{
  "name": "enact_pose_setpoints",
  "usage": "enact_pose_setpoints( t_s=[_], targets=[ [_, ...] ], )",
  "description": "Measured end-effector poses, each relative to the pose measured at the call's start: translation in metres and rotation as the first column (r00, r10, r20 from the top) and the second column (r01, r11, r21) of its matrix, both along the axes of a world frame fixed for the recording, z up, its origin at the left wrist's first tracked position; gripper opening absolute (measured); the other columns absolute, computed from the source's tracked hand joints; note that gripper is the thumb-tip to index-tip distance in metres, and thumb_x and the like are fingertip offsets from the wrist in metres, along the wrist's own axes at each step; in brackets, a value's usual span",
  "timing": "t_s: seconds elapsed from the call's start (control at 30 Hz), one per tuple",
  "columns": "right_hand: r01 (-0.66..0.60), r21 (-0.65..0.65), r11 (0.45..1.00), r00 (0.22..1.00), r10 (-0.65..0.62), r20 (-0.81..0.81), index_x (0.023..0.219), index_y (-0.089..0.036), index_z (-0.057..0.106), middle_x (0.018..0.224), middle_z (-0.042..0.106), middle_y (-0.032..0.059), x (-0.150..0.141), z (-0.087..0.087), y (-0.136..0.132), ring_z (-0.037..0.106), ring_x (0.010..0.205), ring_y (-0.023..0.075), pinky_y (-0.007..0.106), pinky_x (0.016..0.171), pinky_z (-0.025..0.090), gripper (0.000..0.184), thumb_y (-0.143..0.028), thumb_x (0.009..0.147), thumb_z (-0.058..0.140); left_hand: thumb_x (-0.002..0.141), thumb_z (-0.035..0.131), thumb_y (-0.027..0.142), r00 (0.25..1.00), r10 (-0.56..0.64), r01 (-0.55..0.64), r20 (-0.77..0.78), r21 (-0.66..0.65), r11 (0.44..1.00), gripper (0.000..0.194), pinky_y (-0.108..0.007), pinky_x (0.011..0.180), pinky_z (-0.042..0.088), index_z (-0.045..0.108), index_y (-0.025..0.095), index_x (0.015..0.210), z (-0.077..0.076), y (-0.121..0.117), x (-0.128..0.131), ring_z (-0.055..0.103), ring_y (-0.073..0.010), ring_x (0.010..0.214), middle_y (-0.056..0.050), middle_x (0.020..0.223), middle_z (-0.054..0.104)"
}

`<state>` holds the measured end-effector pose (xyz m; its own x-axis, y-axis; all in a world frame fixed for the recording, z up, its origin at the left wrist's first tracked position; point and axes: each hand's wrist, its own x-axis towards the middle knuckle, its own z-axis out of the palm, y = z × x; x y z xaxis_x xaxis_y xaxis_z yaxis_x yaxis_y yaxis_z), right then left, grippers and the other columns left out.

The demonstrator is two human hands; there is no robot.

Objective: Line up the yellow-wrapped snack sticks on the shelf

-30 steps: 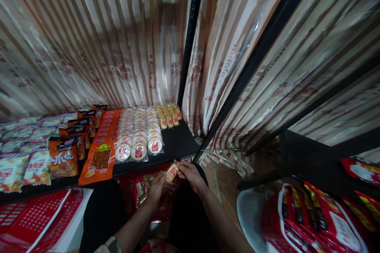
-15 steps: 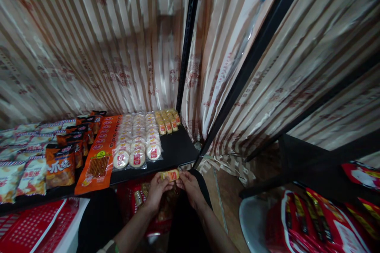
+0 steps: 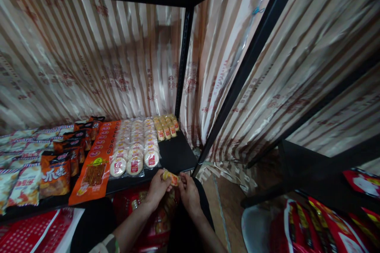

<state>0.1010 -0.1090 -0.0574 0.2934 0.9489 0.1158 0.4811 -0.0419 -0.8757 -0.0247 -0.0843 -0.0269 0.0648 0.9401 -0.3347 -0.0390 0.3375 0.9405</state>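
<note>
Inspecting the shelf [image 3: 175,151], we find yellow packets [image 3: 166,127] set in rows at its back right corner; a similar bar [image 3: 172,178], just off the front edge, is pinched by our left hand [image 3: 157,192] and right hand [image 3: 190,197]; wrapped pieces [image 3: 135,204] remain in the basket [image 3: 121,206] below.

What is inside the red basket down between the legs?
Small wrapped snacks show in the basket. The left hand and forearm cover part of it, and anything beneath the visible snacks is hidden.
</note>
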Motion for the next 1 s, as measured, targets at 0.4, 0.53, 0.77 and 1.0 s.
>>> enact_pose_setpoints(
  t_s=[0.4, 0.53, 0.77, 1.0],
  targets=[
    [-0.186, 0.202, 0.962, 0.906, 0.088, 0.415, 0.105, -0.015, 0.060, 0.102, 0.064, 0.0086, 0.002, 0.010, 0.013, 0.057, 0.095, 0.0190, 0.035, 0.089, 0.046, 0.031, -0.014, 0.081, 0.039, 0.070, 0.050, 0.017, 0.974, -0.123, 0.134, -0.190, 0.044, 0.990, 0.010, -0.018, 0.043, 0.039, 0.044, 0.020, 0.078, 0.010, 0.027, 0.007, 0.048, -0.0064, 0.041, 0.009, 0.053, 0.049],
    [-0.198, 0.183, 0.963, 0.901, 0.106, 0.420, 0.109, -0.014, 0.058, 0.106, 0.063, 0.0096, 0.005, 0.015, 0.018, 0.056, 0.100, 0.0202, 0.036, 0.091, 0.044, 0.031, -0.022, 0.082, 0.045, 0.070, 0.052, 0.019, 0.951, -0.113, 0.146, -0.289, 0.093, 0.985, 0.008, -0.018, 0.050, 0.041, 0.048, 0.021, 0.076, 0.008, 0.037, 0.009, 0.052, -0.0076, 0.048, 0.008, 0.056, 0.053],
    [-0.187, 0.158, 0.970, 0.905, 0.107, 0.412, 0.113, -0.016, 0.057, 0.109, 0.062, 0.0094, 0.010, 0.017, 0.032, 0.055, 0.101, 0.0218, 0.036, 0.091, 0.044, 0.035, -0.024, 0.079, 0.050, 0.066, 0.057, 0.021, 0.946, -0.051, 0.114, -0.320, 0.182, 0.977, 0.008, -0.020, 0.059, 0.041, 0.053, 0.022, 0.073, 0.005, 0.053, 0.014, 0.057, -0.0118, 0.061, 0.005, 0.059, 0.056],
    [-0.131, 0.194, 0.972, 0.935, 0.056, 0.351, 0.112, -0.017, 0.057, 0.108, 0.062, 0.0094, 0.012, 0.013, 0.052, 0.055, 0.099, 0.0218, 0.037, 0.089, 0.044, 0.034, -0.024, 0.080, 0.047, 0.070, 0.052, 0.021, 0.871, -0.035, 0.179, -0.490, 0.250, 0.952, 0.010, -0.022, 0.062, 0.040, 0.055, 0.020, 0.079, 0.014, 0.071, 0.022, 0.058, -0.0137, 0.066, 0.001, 0.068, 0.061]
  ],
)
